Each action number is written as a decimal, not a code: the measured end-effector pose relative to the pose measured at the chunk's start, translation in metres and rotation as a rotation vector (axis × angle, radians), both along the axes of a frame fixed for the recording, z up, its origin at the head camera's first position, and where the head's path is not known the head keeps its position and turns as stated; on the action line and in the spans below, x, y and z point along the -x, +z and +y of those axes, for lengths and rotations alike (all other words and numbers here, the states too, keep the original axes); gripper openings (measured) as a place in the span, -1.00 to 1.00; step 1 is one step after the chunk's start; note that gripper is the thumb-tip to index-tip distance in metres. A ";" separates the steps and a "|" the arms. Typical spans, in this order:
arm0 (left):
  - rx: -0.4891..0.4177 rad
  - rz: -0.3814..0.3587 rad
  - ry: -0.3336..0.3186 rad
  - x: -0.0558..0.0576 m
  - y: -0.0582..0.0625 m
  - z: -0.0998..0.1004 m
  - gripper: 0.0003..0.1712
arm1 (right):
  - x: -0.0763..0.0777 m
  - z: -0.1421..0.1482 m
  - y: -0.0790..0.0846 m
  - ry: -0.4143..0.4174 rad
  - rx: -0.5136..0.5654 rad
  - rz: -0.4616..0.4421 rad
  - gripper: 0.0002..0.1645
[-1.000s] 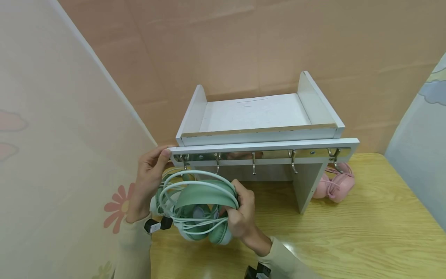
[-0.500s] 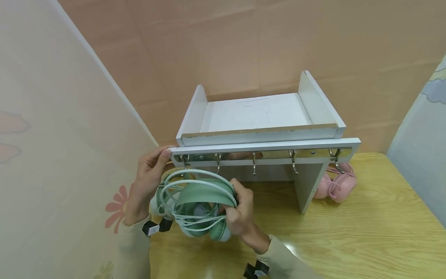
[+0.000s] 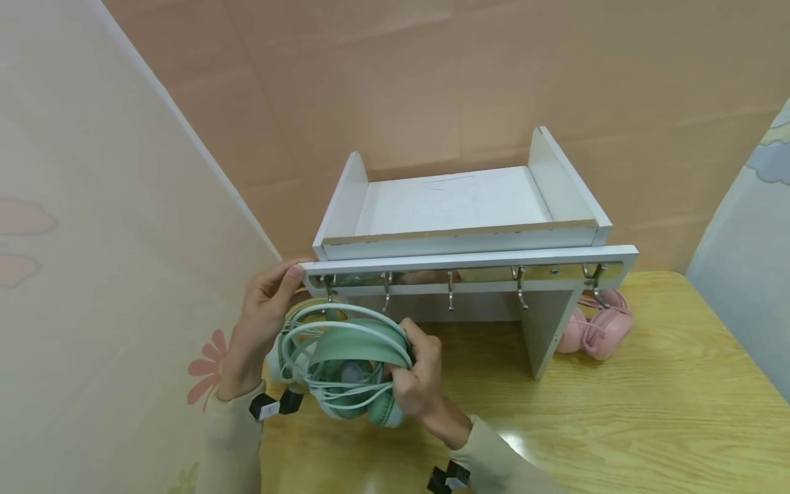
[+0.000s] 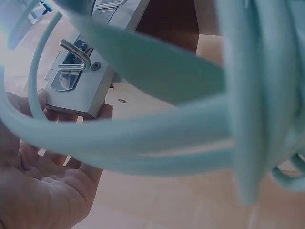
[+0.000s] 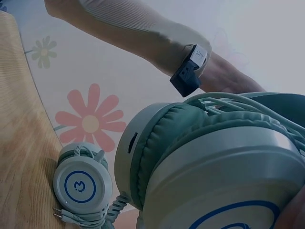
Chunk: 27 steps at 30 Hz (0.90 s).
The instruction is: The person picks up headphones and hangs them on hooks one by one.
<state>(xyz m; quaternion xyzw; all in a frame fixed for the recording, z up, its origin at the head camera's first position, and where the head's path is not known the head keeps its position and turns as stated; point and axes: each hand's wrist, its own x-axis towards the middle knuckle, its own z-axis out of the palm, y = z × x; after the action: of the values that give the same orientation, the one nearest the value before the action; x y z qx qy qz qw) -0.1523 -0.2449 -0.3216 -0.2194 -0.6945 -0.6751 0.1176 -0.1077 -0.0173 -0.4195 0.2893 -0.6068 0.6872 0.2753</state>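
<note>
My right hand (image 3: 422, 374) grips the headband of green-and-white headphones (image 3: 354, 343), held in the air below and in front of the left end of a white hook rail (image 3: 487, 258). Their pale cable is wound in loose loops, and both ear cups hang beneath the band. With thumb in front and fingers behind, my left hand (image 3: 262, 312) holds the rail's left end. The leftmost metal hook (image 4: 78, 55) sits close to that hand, just above the cable loops in the head view. Cable and headband cover much of the left wrist view.
A second pair of white-and-green headphones (image 5: 82, 186) stands on the wooden table (image 3: 666, 384), partly hidden behind the held pair. Pink headphones (image 3: 601, 329) lie right of the shelf's side panel (image 3: 549, 329). Several hooks line the rail. A wall (image 3: 154, 274) rises close on the left.
My right hand has shifted slightly left with the green-and-white headphones. The left hand stays at the rail's end, and the shelf and pink headphones look unmoved.
</note>
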 end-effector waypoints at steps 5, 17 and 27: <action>0.015 -0.008 -0.003 0.000 0.001 0.000 -0.67 | 0.001 -0.001 -0.002 0.003 0.001 -0.037 -0.64; 0.012 -0.014 0.005 -0.001 0.000 -0.001 -0.66 | 0.004 -0.007 -0.003 0.001 -0.001 -0.031 -0.64; 0.016 -0.013 0.004 -0.001 0.000 -0.001 -0.68 | 0.005 -0.011 -0.003 0.010 -0.003 -0.029 -0.64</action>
<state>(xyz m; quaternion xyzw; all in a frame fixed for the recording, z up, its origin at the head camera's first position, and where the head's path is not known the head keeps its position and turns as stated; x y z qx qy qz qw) -0.1512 -0.2454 -0.3211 -0.2145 -0.7011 -0.6707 0.1124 -0.1125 -0.0283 -0.4227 0.2828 -0.6102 0.6919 0.2626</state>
